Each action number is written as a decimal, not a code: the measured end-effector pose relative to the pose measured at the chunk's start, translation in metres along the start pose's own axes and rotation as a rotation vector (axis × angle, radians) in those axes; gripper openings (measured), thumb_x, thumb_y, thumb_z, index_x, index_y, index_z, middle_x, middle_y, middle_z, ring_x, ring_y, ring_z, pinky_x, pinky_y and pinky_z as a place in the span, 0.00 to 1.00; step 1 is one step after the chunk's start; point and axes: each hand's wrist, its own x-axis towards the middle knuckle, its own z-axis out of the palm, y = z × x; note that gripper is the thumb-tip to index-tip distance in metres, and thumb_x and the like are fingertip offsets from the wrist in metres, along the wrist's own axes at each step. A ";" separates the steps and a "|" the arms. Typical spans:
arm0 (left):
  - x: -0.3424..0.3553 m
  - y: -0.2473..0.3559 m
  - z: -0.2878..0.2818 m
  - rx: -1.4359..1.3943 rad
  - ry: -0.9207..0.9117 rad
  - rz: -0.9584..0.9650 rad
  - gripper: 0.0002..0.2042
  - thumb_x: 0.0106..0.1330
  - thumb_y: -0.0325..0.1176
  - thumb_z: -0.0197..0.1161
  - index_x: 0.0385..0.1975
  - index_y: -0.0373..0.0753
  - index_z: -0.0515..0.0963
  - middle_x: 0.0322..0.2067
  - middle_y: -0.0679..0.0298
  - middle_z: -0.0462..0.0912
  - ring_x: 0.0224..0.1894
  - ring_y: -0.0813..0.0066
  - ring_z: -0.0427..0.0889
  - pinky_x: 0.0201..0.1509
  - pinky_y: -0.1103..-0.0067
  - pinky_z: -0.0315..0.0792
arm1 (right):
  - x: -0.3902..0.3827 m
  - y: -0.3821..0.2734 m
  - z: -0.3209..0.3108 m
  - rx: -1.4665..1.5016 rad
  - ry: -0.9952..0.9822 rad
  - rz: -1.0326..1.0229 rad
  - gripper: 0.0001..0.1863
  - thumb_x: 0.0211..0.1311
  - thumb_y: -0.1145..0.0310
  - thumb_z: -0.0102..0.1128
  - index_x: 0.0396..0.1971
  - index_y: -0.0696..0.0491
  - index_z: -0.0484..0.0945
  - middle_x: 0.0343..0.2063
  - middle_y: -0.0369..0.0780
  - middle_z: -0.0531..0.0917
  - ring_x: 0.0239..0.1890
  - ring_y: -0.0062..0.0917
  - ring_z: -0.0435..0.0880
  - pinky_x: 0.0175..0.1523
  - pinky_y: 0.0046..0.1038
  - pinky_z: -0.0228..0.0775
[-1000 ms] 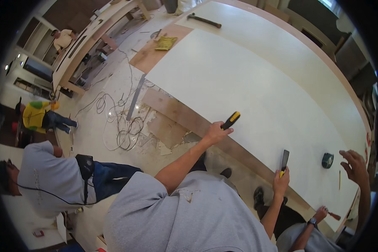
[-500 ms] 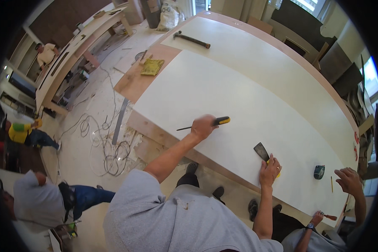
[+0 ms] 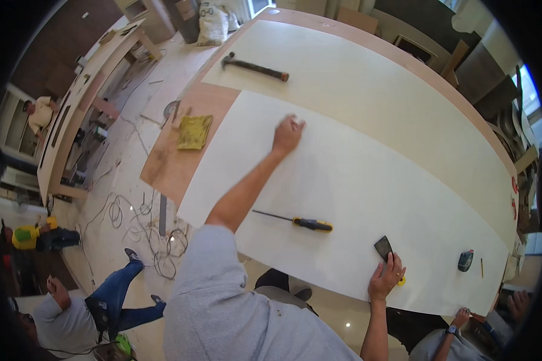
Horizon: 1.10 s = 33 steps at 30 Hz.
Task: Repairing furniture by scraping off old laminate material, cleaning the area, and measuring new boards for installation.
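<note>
My left hand [image 3: 288, 133] is held over the white board [image 3: 343, 180], fingers loosely bent and slightly apart, with nothing visible in it. Beyond it lies a claw hammer [image 3: 256, 66] with a dark handle. A screwdriver [image 3: 312, 224] with a black and yellow handle rests on the board, nearer to me. My right hand [image 3: 386, 278] is on a putty knife [image 3: 383, 247], fingers over its yellow handle, the dark blade pointing away. Right of that hand are a tape measure [image 3: 465, 260] and a yellow pencil [image 3: 482, 268].
A folded yellow cloth [image 3: 194, 132] lies on the bare wood at the left end. Cables [image 3: 156, 225] coil across the floor. At the right edge a co-worker's hand [image 3: 462, 317] touches the board. Another person [image 3: 111, 301] is at lower left; panels lean at far right.
My left hand has let go of the screwdriver, leaving it on the board, and has moved farther away toward the hammer. My right hand stays on the putty knife. The view has shifted.
</note>
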 end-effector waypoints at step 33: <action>0.236 -0.013 -0.019 -0.789 0.030 -0.519 0.04 0.56 0.29 0.53 0.22 0.38 0.68 0.15 0.66 0.70 0.18 0.79 0.70 0.21 0.86 0.70 | -0.003 0.030 -0.017 0.173 0.021 0.088 0.21 0.54 0.63 0.57 0.49 0.44 0.66 0.50 0.35 0.68 0.58 0.26 0.63 0.63 0.40 0.46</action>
